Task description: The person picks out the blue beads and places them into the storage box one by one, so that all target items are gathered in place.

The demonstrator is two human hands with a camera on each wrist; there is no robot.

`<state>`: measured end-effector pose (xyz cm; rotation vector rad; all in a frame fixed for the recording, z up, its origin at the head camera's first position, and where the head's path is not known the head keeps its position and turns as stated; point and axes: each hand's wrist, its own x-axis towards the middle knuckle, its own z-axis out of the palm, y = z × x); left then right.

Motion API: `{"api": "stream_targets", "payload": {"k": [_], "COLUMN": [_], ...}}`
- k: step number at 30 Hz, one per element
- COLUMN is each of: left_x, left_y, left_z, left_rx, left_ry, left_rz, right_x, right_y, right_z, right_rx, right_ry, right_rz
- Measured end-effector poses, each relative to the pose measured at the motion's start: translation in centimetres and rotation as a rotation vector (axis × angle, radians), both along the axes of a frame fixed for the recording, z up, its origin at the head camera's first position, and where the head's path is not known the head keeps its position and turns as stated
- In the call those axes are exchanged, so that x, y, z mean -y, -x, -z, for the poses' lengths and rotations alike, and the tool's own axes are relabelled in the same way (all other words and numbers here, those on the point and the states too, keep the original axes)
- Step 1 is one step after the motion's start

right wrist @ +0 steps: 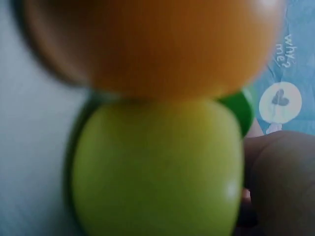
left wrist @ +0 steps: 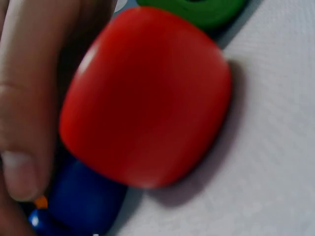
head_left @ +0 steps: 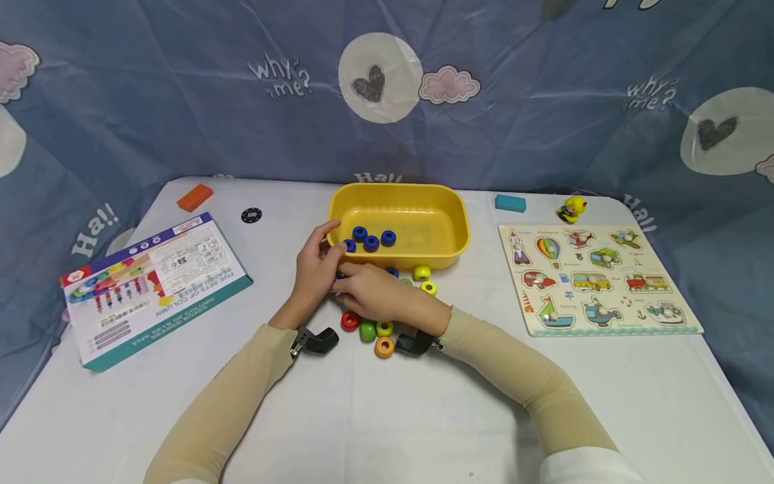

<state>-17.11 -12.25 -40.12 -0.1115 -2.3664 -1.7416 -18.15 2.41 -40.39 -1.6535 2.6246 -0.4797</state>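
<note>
At the near left corner of the yellow tray [head_left: 423,255], my left hand [head_left: 314,269] has its fingertips at the rim and its thumb close to a blue bead [head_left: 349,245]. Whether it grips anything is hidden. My right hand [head_left: 381,292] reaches left in front of the tray, its fingertips pinching a partly covered blue bead [head_left: 337,276]. Several blue beads [head_left: 371,243] lie inside the tray. Near the right wrist are a red bead [head_left: 349,321], a green bead [head_left: 367,331] and an orange bead [head_left: 383,347]. A red bead [left wrist: 147,98] fills the left wrist view; a yellow bead [right wrist: 157,167] is large in the right.
Yellow beads [head_left: 421,273] lie just before the tray. A cardboard box [head_left: 157,289] stands left, with an orange block [head_left: 195,197] and a black chip [head_left: 251,215] behind. To the right are a picture puzzle board [head_left: 568,238], a teal block [head_left: 510,203] and a small figurine [head_left: 571,209].
</note>
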Motion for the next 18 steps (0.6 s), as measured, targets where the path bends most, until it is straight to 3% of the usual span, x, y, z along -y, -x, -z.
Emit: {"api": "stream_targets", "payload": {"k": [10, 18], "left_x": [0.0, 0.0], "left_y": [-0.1, -0.1], "left_z": [-0.2, -0.1], "left_rx": [-0.007, 0.004], "left_ry": [0.014, 0.024], "left_rz": [0.001, 0.005], "right_x": [-0.4, -1.0], "right_y": [0.0, -0.1], "right_z": [-0.2, -1.5], "right_rx": [0.046, 0.087], "right_ry": [0.063, 0.005], "right_rz": [0.036, 0.066]}}
